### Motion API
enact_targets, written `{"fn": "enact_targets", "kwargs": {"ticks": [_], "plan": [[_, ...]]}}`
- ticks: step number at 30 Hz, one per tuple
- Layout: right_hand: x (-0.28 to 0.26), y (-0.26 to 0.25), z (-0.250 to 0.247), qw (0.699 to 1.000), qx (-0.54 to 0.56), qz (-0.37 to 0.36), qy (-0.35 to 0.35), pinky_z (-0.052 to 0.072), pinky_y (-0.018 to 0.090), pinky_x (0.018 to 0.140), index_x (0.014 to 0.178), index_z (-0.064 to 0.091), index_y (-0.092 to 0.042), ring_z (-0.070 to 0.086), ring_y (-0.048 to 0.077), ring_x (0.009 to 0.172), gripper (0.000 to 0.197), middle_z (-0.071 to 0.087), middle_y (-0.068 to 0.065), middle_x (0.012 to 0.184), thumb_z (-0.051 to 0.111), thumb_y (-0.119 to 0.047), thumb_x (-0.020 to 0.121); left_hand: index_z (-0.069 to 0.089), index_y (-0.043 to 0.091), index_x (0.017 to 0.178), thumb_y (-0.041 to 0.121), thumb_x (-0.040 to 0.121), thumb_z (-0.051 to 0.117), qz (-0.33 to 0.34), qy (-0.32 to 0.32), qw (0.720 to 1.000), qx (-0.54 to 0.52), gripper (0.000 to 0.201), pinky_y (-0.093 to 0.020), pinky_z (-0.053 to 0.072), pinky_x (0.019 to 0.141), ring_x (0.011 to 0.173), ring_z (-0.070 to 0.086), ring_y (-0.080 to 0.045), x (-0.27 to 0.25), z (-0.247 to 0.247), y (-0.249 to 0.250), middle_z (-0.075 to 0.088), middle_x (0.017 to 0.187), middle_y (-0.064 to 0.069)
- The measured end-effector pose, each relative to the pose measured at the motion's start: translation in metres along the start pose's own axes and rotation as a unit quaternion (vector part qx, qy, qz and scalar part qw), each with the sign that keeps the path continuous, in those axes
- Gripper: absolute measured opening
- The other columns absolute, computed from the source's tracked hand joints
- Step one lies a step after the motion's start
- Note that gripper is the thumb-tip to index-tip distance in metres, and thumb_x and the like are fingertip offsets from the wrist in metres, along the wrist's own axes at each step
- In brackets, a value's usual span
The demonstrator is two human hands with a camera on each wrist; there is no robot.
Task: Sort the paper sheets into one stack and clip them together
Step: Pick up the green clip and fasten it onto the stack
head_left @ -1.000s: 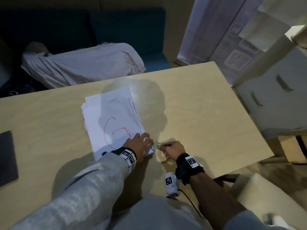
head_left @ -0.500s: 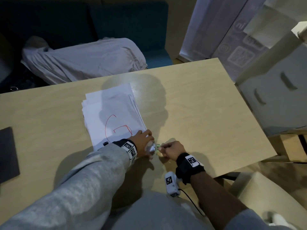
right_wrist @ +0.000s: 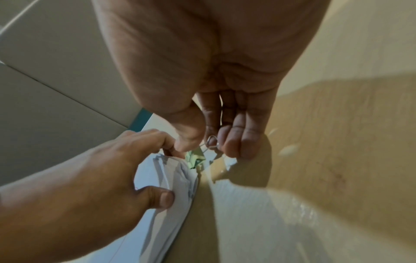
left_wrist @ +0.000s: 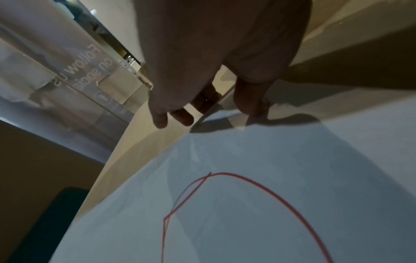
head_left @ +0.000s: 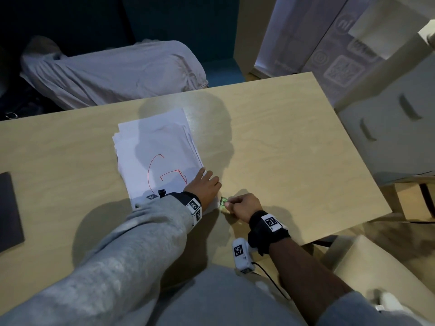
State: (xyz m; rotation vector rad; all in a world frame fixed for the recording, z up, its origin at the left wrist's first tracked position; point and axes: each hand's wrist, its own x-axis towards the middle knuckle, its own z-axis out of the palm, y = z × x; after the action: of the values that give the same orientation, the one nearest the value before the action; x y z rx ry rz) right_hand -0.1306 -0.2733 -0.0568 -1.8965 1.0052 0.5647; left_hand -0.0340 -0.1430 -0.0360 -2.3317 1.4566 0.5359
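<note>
Pale wooden table (head_left: 270, 147) in dim light, grey cloth (head_left: 113, 76) on a dark sofa beyond it, a dark flat pad (head_left: 9, 208) at the far left edge. Left hand (head_left: 204, 184) lies on the near right corner of the paper stack (head_left: 155, 147), thumb on top and fingers curled round the corner edge, gripping the sheets; top sheet bears a red drawn outline. Right hand (head_left: 243, 206), just right of the left, pinches the wire handles of a green clip (head_left: 223, 201), fingers curled tight, clip mouth at the stack corner.
</note>
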Motion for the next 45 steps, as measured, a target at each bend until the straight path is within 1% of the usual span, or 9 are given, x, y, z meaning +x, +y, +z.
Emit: {"fn": "enact_targets", "kwargs": {"ticks": [2, 7, 17, 21, 24, 30, 36, 40, 45], "plan": [[0.000, 0.000, 0.000, 1.000, 0.000, 0.002, 0.000, 0.050, 0.028, 0.087, 0.096, 0.075, -0.016, 0.065, 0.019, 0.098, 0.020, 0.073, 0.002, 0.103, 0.072, -0.029, 0.082, 0.037, 0.006, 0.138, 0.008, 0.088, 0.056, 0.011, 0.000, 1.000, 0.010, 0.054, -0.048, 0.012, 0.119, 0.136, 0.028, -0.034, 0.001, 0.000, -0.003, 0.035, 0.144, -0.014], [-0.003, -0.001, 0.001, 1.000, -0.005, 0.001, -0.006, 0.050, 0.026, 0.087, 0.098, 0.074, -0.017, 0.065, 0.018, 0.098, 0.020, 0.072, 0.001, 0.103, 0.072, -0.028, 0.082, 0.040, 0.008, 0.131, 0.011, 0.080, 0.070, 0.035, -0.010, 0.999, -0.010, 0.059, -0.041, 0.037, 0.103, 0.121, 0.041, -0.030, 0.002, -0.006, -0.008, 0.043, 0.135, -0.013], [-0.009, 0.000, -0.002, 0.999, -0.035, -0.008, 0.003, 0.042, 0.020, 0.079, 0.103, 0.074, -0.015, 0.060, 0.013, 0.090, 0.023, 0.072, 0.002, 0.106, 0.070, -0.028, 0.084, 0.047, 0.009, 0.125, 0.017, 0.085, 0.063, 0.068, -0.022, 0.997, 0.017, 0.044, -0.041, 0.032, 0.104, 0.118, 0.041, -0.029, 0.004, -0.007, -0.015, 0.047, 0.128, -0.011], [-0.010, -0.003, -0.001, 0.999, -0.043, -0.009, 0.003, 0.043, 0.020, 0.082, 0.104, 0.073, -0.015, 0.063, 0.016, 0.101, 0.022, 0.071, 0.002, 0.109, 0.069, -0.027, 0.085, 0.047, 0.006, 0.125, 0.013, 0.091, 0.054, 0.065, -0.030, 0.997, 0.013, 0.035, -0.045, 0.020, 0.114, 0.124, 0.038, -0.032, 0.004, -0.005, -0.012, 0.049, 0.130, -0.015], [-0.010, -0.004, -0.001, 0.999, -0.037, -0.002, 0.000, 0.044, 0.021, 0.083, 0.103, 0.073, -0.015, 0.062, 0.016, 0.098, 0.021, 0.071, 0.003, 0.109, 0.068, -0.027, 0.086, 0.052, 0.005, 0.128, 0.018, 0.092, 0.055, 0.071, -0.027, 0.996, 0.040, 0.038, -0.047, 0.015, 0.116, 0.128, 0.034, -0.034, 0.000, -0.004, -0.012, 0.044, 0.134, -0.015], [-0.014, -0.007, 0.001, 0.999, -0.041, -0.017, 0.027, 0.044, 0.020, 0.084, 0.100, 0.074, -0.016, 0.064, 0.017, 0.098, 0.019, 0.072, 0.002, 0.105, 0.069, -0.026, 0.085, 0.042, 0.007, 0.131, 0.013, 0.092, 0.052, 0.108, -0.013, 0.993, 0.049, 0.040, -0.049, 0.023, 0.113, 0.122, 0.044, -0.032, -0.005, -0.004, -0.015, 0.052, 0.130, -0.015], [-0.017, -0.009, 0.001, 0.998, -0.022, -0.032, 0.057, 0.048, 0.020, 0.087, 0.097, 0.076, -0.013, 0.063, 0.012, 0.085, 0.016, 0.074, 0.003, 0.100, 0.072, -0.020, 0.082, 0.036, 0.010, 0.136, 0.006, 0.093, 0.043, 0.161, -0.015, 0.986, 0.026, 0.044, -0.041, 0.024, 0.111, 0.125, 0.039, -0.029, -0.005, 0.002, -0.019, 0.040, 0.136, -0.012], [-0.019, -0.008, 0.002, 0.997, -0.046, -0.027, 0.060, 0.049, 0.019, 0.084, 0.090, 0.077, -0.013, 0.064, 0.012, 0.079, 0.014, 0.075, 0.002, 0.092, 0.075, -0.022, 0.080, 0.046, 0.013, 0.131, 0.022, 0.092, 0.055, 0.169, -0.025, 0.984, -0.041, 0.041, -0.031, 0.029, 0.100, 0.118, 0.043, -0.025, -0.003, 0.001, -0.025, 0.045, 0.131, -0.007], [-0.023, -0.012, 0.006, 0.997, -0.056, -0.020, 0.047, 0.057, 0.026, 0.081, 0.086, 0.078, -0.010, 0.068, 0.016, 0.074, 0.014, 0.076, 0.006, 0.083, 0.076, -0.022, 0.079, 0.059, 0.016, 0.124, 0.026, 0.097, 0.048, 0.212, -0.074, 0.972, -0.062, 0.030, -0.030, 0.032, 0.100, 0.121, 0.044, -0.024, -0.003, -0.001, -0.029, 0.054, 0.134, -0.003]]}}
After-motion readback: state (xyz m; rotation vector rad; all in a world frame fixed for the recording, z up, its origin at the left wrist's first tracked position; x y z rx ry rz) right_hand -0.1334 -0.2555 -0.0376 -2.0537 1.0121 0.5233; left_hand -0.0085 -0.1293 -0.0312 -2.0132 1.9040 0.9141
